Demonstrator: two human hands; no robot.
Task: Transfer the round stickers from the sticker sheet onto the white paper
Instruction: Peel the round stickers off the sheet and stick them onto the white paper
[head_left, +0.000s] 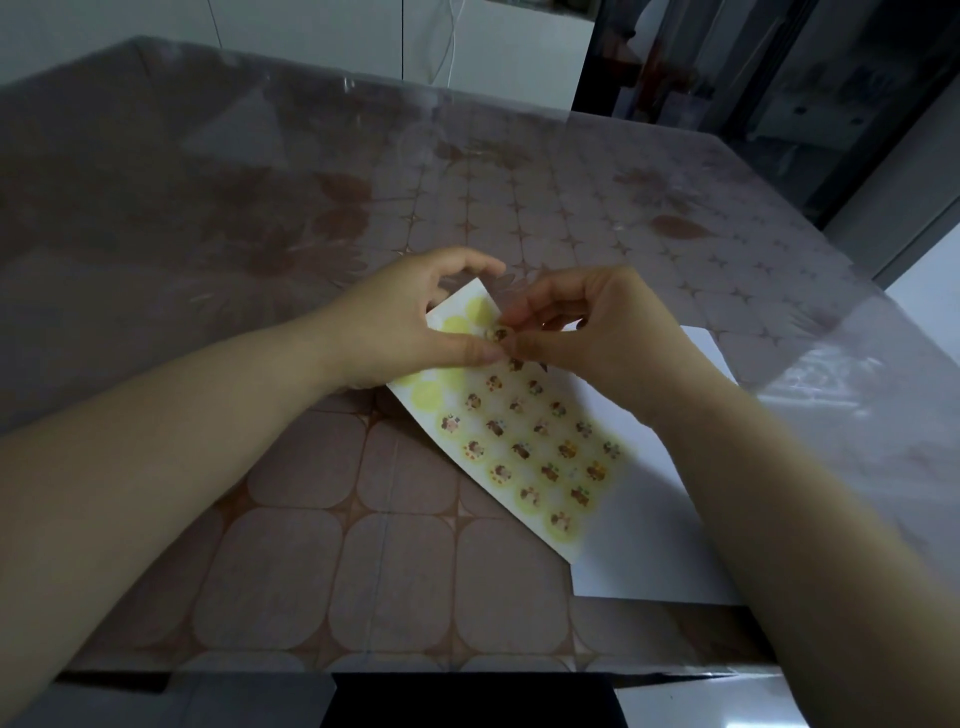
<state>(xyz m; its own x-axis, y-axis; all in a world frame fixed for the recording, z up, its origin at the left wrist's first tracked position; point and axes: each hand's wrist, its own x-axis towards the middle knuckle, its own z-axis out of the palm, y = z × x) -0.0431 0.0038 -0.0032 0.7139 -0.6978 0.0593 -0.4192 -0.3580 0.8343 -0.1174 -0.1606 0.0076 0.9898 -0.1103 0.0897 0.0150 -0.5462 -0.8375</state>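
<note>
Desk (363, 545): tile-pattern cloth under a clear glossy cover.

Sticker sheet (530, 441): lies slantwise at mid-desk, its long axis running from far left to near right. Its near right part overlaps the white paper (654, 519). The paper lies flat at the right of the desk, with its near edge close to the desk's near edge.

Left hand (415, 322): holds the far end of the sheet. The thumb lies on the top face and the fingers curl over the far edge. That end looks tilted up off the desk.

Right hand (597, 338): thumb and forefinger are closed in a narrow pinch on one round sticker (500, 334) at the far part of the sheet, just beside the left thumb tip. The other fingers are curled toward the palm. Cannot tell whether this sticker is free of the backing or still seated on it.

Sheet contents: printed stickers (519, 449), each with a small brown figure, stand in rows across the middle and near part. Plain yellow rounds (427, 397) lie along the far left part, next to the left hand.

Both forearms are bare and reach in from the near edge of the desk.
</note>
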